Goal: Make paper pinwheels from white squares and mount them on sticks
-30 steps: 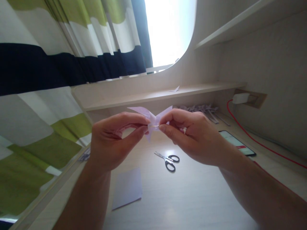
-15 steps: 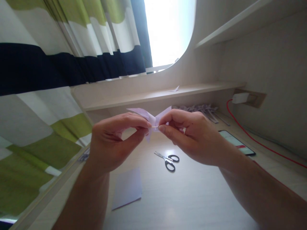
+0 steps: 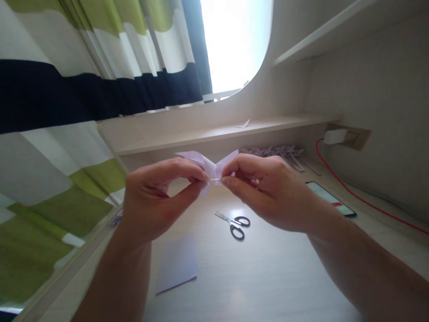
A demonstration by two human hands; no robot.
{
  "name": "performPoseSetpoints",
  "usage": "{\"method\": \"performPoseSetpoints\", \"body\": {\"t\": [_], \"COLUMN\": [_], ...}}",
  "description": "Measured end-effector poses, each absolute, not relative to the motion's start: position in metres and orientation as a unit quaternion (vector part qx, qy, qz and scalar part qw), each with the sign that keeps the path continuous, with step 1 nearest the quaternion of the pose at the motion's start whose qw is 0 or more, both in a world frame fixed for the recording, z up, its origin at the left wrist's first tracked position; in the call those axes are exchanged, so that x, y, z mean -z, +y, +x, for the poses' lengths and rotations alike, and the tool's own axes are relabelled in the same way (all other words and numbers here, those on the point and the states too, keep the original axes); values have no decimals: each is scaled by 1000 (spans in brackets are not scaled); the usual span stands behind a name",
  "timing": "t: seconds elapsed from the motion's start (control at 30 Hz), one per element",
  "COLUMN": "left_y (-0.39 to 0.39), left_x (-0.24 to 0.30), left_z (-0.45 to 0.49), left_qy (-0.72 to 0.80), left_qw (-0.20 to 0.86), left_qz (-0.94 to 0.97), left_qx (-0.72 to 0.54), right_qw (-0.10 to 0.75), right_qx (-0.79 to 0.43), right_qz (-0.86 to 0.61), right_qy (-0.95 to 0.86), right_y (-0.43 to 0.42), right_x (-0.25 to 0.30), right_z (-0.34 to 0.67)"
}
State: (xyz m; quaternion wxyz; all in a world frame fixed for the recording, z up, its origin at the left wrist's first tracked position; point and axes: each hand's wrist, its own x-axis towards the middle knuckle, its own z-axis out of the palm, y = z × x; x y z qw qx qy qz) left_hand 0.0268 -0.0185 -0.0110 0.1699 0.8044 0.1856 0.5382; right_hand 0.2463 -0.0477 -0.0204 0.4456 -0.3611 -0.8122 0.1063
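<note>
A small folded piece of pale lilac paper (image 3: 210, 167) is held up in front of me, its two pointed flaps spreading left and right. My left hand (image 3: 157, 197) pinches its middle from the left with thumb and forefinger. My right hand (image 3: 264, 188) pinches the same spot from the right, fingertips almost touching those of the left. Both hands hover well above the light wooden desk (image 3: 268, 277).
Black-handled scissors (image 3: 234, 222) lie on the desk below my hands. A lilac paper sheet (image 3: 177, 264) lies nearer, to the left. A phone (image 3: 330, 199) with a red cable (image 3: 362, 199) sits right. Paper strips (image 3: 281, 152) lie at the back under a shelf. Striped curtain (image 3: 67, 89) hangs left.
Almost nothing differs. Both hands with the paper have shifted very slightly left, still pinching its middle.
</note>
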Motion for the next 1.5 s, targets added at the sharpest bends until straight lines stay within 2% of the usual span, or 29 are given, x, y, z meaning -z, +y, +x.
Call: {"method": "performPoseSetpoints", "body": {"t": [0.67, 1.07, 1.23, 1.5], "left_y": [-17, -12, -12, -15], "left_x": [15, 21, 21, 17], "left_z": [26, 29, 30, 27], "left_qy": [214, 246, 290, 265], "left_qw": [210, 206, 209, 253], "left_qz": [802, 796, 787, 784], "left_qx": [-517, -512, -503, -501], "right_qw": [446, 396, 400, 461], "right_qx": [13, 81, 37, -167], "right_qz": [-381, -394, -400, -350], "right_qy": [-810, -826, -824, -798], "right_y": [-48, -41, -39, -28], "right_x": [24, 29, 29, 27], "right_z": [239, 238, 239, 243]}}
